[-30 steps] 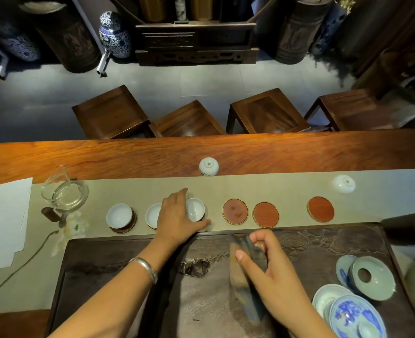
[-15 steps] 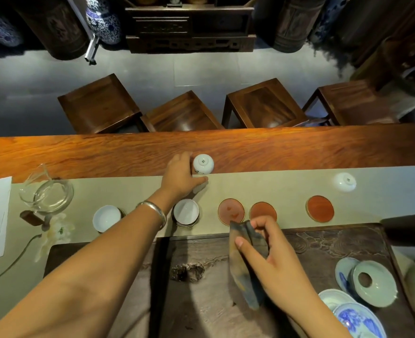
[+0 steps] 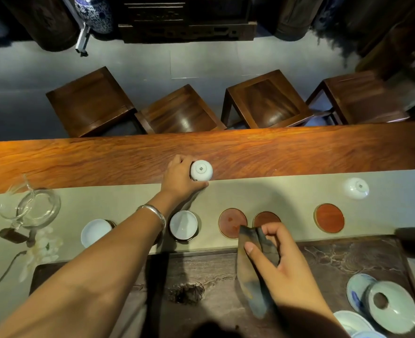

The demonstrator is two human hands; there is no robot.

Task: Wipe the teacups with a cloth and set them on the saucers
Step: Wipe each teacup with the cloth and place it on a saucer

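Note:
My left hand (image 3: 180, 178) reaches across the runner and grips an upturned white teacup (image 3: 201, 170) at the edge of the wooden counter. My right hand (image 3: 278, 263) holds a dark folded cloth (image 3: 251, 272) over the tea tray. Two upright white teacups (image 3: 183, 225) (image 3: 94, 232) sit on saucers in the row; my left forearm hides what lies between them. Three bare reddish saucers (image 3: 232, 222) (image 3: 266, 218) (image 3: 329, 217) lie to the right. Another upturned teacup (image 3: 356, 188) stands at the far right.
A glass pitcher (image 3: 34, 209) stands at the left beside white flowers (image 3: 41, 250) and paper. The dark carved tea tray (image 3: 335, 254) carries blue-and-white dishes and a celadon lid (image 3: 390, 306) at its right. Wooden stools (image 3: 265, 98) stand beyond the counter.
My left hand left the teacup on its saucer, reached forward to the upturned teacup by the counter and closed round it. My right hand with the cloth stayed over the tray.

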